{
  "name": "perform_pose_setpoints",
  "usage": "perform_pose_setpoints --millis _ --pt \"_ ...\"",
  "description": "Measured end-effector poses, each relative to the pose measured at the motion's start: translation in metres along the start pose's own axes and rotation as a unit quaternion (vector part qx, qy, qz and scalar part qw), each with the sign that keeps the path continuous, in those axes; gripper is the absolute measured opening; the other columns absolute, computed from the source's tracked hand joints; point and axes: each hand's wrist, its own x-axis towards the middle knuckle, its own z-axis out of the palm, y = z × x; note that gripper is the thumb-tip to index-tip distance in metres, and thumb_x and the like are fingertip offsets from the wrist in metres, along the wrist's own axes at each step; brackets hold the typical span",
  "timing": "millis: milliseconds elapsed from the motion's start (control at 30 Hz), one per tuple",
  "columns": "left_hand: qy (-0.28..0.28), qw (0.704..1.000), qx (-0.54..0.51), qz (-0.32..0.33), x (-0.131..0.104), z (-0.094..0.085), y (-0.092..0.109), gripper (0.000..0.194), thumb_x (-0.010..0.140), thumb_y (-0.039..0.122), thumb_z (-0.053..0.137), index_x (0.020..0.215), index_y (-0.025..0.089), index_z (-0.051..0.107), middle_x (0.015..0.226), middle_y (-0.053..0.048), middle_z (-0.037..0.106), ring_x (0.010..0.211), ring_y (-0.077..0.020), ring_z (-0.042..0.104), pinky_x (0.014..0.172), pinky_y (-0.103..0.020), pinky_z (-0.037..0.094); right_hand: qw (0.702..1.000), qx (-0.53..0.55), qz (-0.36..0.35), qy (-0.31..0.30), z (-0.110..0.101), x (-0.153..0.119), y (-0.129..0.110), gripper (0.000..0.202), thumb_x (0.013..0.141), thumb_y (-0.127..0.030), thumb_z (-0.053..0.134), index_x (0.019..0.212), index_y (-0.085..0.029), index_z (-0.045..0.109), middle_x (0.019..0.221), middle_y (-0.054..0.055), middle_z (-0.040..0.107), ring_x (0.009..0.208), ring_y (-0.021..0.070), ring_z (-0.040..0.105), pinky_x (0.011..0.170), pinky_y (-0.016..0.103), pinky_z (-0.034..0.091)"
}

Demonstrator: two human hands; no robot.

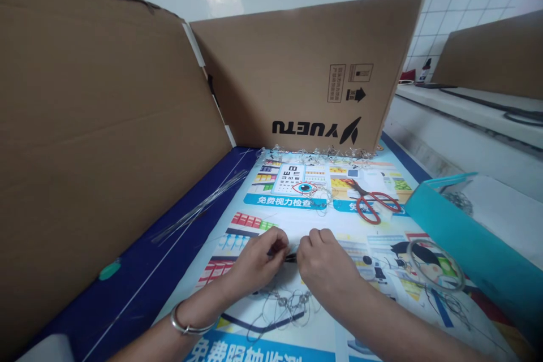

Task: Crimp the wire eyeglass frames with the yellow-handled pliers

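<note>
My left hand and my right hand are close together above the printed sheet, fingers pinched. A small dark piece shows in the gap between their fingertips; what it is I cannot make out. Just below them, near my wrists, lies a loose tangle of thin wire. Red-handled scissors rest beyond my right hand, blades pointing away. To the right is a coil of wire, beside more loose wire.
Tall cardboard panels stand at the left and back. Straight wires lie on the dark blue strip. Small wire pieces line the back panel's foot. At right, a teal box holds wire.
</note>
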Motion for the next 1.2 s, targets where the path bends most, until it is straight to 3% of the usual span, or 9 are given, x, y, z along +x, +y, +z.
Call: perform_pose_setpoints --millis 633,1200 --pt "-0.040 0.998 0.034 0.031 -0.002 0.000 0.001 0.011 0.081 0.009 0.041 0.080 0.018 0.047 0.072 0.001 0.055 0.065 -0.0122 0.049 0.060 -0.023 0.037 0.998 0.025 0.012 -0.061 -0.002 -0.001 0.000 0.014 0.076 -0.006 0.050 0.080 -0.011 0.062 0.073 0.010 0.056 0.073 0.0234 0.049 0.060 0.036 0.032" --pt "-0.022 0.998 0.008 0.051 -0.004 -0.008 -0.003 0.008 0.086 0.014 0.043 0.081 0.018 0.049 0.075 -0.001 0.056 0.069 -0.0127 0.050 0.063 -0.024 0.038 0.995 0.052 0.077 -0.045 0.006 -0.011 0.010 0.008 0.076 -0.009 0.054 0.077 -0.014 0.060 0.073 0.009 0.056 0.072 0.0225 0.048 0.060 0.035 0.029"
